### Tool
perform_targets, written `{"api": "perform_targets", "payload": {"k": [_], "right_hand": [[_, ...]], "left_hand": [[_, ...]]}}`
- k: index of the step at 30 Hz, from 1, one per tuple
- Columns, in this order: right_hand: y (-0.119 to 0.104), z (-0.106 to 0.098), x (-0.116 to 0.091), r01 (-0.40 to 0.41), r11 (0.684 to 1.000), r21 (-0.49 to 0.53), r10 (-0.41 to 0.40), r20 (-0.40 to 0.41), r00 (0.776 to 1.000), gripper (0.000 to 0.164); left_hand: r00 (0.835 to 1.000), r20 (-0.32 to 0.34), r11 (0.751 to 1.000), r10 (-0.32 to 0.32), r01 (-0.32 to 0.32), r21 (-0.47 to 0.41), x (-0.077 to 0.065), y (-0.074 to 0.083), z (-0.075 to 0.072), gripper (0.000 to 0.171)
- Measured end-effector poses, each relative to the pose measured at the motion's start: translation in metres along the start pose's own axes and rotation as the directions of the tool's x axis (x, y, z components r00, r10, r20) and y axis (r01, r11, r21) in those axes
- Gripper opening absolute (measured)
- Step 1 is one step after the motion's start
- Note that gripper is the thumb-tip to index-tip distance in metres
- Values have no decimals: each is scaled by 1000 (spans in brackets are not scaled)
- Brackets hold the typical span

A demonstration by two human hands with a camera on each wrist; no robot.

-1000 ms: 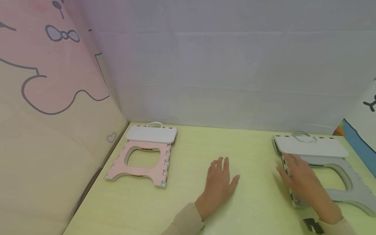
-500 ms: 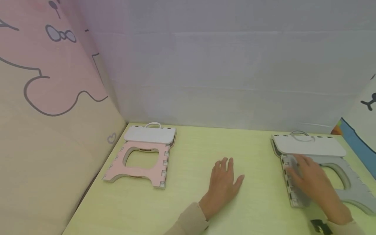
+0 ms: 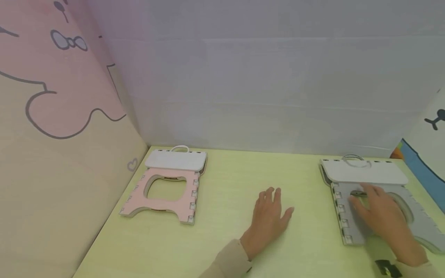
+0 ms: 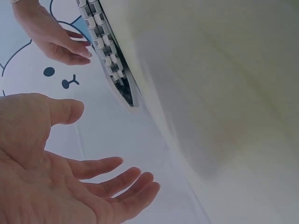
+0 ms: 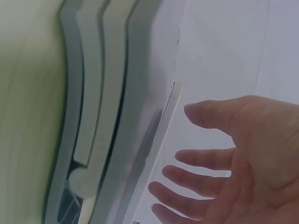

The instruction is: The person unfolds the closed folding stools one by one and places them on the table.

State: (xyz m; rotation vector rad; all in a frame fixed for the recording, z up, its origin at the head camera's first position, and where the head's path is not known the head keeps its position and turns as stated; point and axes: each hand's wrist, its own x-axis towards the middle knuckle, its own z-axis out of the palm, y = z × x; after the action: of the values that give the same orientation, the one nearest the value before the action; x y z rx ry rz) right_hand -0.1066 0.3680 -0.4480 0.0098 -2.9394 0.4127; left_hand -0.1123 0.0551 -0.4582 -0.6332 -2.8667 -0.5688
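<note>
Grey folding stool (image 3: 351, 229) lies folded flat at the right of the bench (image 3: 236, 173), beneath the right hand (image 3: 382, 212), whose fingers are loosely spread and grasp nothing. The left hand (image 3: 267, 222), its fingers likewise extended and released, is over the bench between this stool and a pink folding stool (image 3: 189, 189), also flat, at left; behind both rises a pale, creased backdrop (image 3: 260, 92).
</note>
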Motion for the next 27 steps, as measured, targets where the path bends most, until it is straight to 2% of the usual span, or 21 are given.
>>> {"api": "perform_targets", "payload": {"k": [5,13,20,27], "right_hand": [[10,-3,1,-37,999,-30,37,15,999,62],[19,-3,-3,-46,996,-83,41,-56,998,58],[26,-3,-6,-52,990,-133,32,-149,988,56],[36,-4,-8,-94,987,-133,74,-145,987,54]], "left_hand": [[1000,25,1000,-15,16,-17,1,4,0,58],[998,60,999,-34,36,-32,7,10,4,58],[998,57,999,-21,22,-26,10,18,6,55],[998,56,1000,4,-3,-19,11,25,7,55]]}}
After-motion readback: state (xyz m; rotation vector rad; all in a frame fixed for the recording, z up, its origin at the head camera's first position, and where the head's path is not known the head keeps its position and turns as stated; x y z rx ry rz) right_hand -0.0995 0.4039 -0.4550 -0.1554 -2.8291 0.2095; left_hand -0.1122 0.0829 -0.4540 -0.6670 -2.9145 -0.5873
